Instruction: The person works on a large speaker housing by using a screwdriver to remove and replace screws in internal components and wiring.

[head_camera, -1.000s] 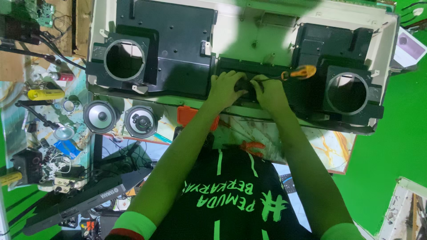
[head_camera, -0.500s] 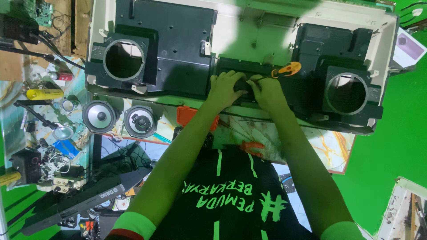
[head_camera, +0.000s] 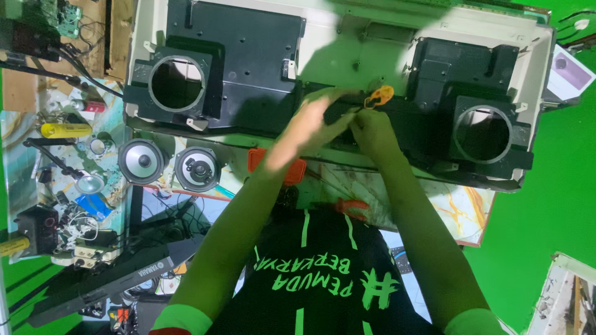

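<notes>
A yellow tube [head_camera: 64,130] and small parts lay at the far left of the cluttered worktop [head_camera: 37,180], with two loose round speakers [head_camera: 169,164] just beside them. Above these sat the big cream-and-black speaker housing [head_camera: 236,68], a round opening at each end. Over its middle the left hand [head_camera: 304,130] was blurred, its fingers [head_camera: 329,102] spread wide and holding nothing. Just to the right, the right hand [head_camera: 372,130] was closed on what appeared to be a small screwdriver with an orange handle [head_camera: 379,96], its tip against the housing's dark centre strip; the tip itself could not be made out. The screwdriver looked light and stiff, best gripped around the handle. The housing looked rigid and bulky, likely awkward for one hand and safest taken by its outer edges rather than the thin tabs.
</notes>
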